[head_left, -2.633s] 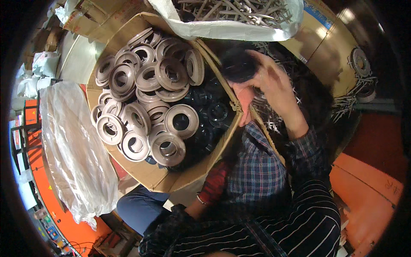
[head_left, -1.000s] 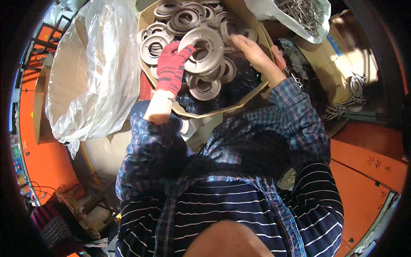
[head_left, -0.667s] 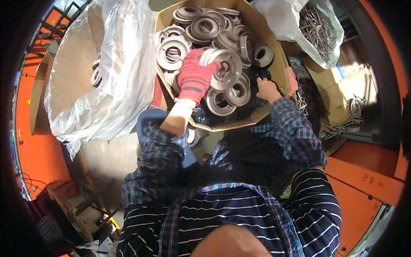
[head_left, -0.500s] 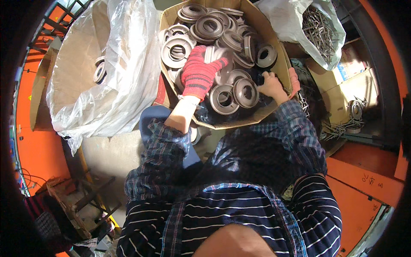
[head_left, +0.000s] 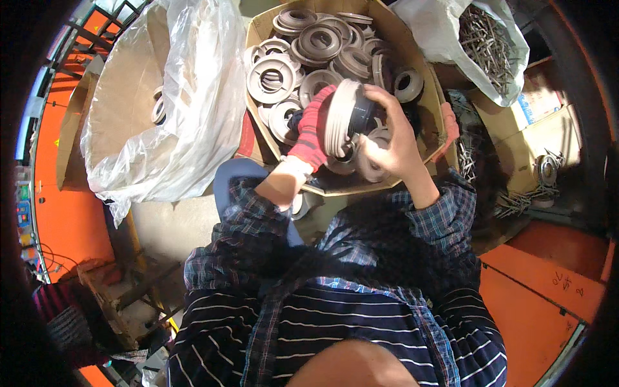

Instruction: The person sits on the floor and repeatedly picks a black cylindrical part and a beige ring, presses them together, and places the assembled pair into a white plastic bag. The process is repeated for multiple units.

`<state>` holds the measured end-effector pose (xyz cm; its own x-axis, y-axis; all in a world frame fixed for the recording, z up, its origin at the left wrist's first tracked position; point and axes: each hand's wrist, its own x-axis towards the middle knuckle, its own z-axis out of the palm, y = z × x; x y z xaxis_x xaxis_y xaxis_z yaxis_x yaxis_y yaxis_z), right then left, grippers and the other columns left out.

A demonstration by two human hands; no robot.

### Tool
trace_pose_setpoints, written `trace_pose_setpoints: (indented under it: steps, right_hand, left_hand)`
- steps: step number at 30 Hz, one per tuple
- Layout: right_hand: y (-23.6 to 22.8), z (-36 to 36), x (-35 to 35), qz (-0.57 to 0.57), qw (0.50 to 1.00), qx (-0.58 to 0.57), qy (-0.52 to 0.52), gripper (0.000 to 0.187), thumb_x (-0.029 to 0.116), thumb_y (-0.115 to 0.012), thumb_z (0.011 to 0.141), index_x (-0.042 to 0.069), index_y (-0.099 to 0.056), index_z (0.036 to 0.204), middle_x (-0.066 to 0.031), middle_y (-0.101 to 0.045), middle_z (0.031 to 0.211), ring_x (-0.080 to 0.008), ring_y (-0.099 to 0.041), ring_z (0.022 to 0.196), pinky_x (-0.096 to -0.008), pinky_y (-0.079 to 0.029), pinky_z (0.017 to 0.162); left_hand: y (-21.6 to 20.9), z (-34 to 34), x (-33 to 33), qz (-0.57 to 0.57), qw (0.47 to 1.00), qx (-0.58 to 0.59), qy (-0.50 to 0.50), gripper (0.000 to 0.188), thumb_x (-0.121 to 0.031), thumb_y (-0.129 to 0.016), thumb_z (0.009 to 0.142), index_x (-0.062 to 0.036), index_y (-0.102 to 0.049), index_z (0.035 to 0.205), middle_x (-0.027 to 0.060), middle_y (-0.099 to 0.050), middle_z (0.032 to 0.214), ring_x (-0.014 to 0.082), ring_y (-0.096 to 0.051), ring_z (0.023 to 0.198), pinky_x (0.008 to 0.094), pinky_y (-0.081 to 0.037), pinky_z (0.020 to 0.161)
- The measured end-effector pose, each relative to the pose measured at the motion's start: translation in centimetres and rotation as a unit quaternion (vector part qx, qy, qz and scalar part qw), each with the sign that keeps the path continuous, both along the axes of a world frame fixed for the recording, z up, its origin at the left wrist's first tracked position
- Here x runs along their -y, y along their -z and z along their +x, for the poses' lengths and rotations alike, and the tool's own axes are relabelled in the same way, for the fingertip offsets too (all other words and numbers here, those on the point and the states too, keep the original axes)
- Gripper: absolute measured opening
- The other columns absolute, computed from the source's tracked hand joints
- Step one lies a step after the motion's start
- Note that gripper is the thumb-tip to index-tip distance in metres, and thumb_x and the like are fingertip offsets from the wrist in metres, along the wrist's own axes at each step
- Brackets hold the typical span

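In front of me, my left hand [head_left: 311,132], in a red and dark striped glove, is closed on a beige threaded plastic flange ring [head_left: 342,119] turned on edge. A black round part [head_left: 363,116] sits against the ring's right face. My bare right hand [head_left: 401,145] curls around that black part from the right, thumb below and fingers on top. Both hands are over the near side of a cardboard carton [head_left: 431,84]. Inside it lie several loose beige flange rings [head_left: 320,42], with dark parts among them.
Left stands a plastic-lined carton [head_left: 122,97] with a few rings [head_left: 158,109] inside. At the upper right, a white bag [head_left: 445,39] holds metal bolts [head_left: 483,48]. A reddish glove [head_left: 449,122] hangs on the carton's right rim. Orange cabinets [head_left: 71,226] flank both sides.
My left hand has lifted the ring out of the pile toward me. My right hand has come from the carton's right side to meet it, now gripping the black part.
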<state>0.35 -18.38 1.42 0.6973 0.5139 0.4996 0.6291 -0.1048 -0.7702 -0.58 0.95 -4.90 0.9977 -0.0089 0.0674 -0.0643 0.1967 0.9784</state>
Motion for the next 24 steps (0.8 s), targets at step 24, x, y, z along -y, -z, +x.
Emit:
trace_pose_setpoints:
  steps: [24]
  right_hand:
    - [0.5,0.7,0.7,0.012,0.97,-0.158,0.185,0.058,0.016,-0.08,0.079,0.0,-0.056,0.128,-0.0133,-0.063,0.12,-0.0242,-0.062,0.109,-0.032,-0.049,0.094]
  left_hand:
    - [-5.8,-3.5,4.0,0.069,0.996,0.025,-0.041,0.052,-0.02,-0.072,0.089,-0.0005,-0.053,0.134,0.0135,-0.067,0.111,0.0217,-0.064,0.096,0.0337,-0.051,0.085]
